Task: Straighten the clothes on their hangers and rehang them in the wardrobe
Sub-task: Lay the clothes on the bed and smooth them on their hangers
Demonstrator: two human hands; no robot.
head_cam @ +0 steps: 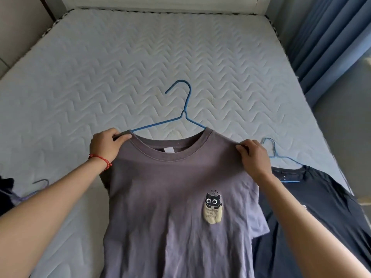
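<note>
At the far left edge a purple hanger [38,187] lies on the mattress [140,63] beside dark cloth [6,189]. The left hand [105,146] pinches the grey shirt [176,197] at its shoulder. The shirt lies flat on the bed's near edge, a blue hanger [183,111] threaded through its collar, hook pointing away. The right hand [254,157] pinches the other shoulder. Further right, a navy shirt [321,207] lies on a second blue hanger [275,151].

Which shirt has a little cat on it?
The purple T-shirt gripped by both hands. The dark navy shirt on the right shows no cat.
</note>
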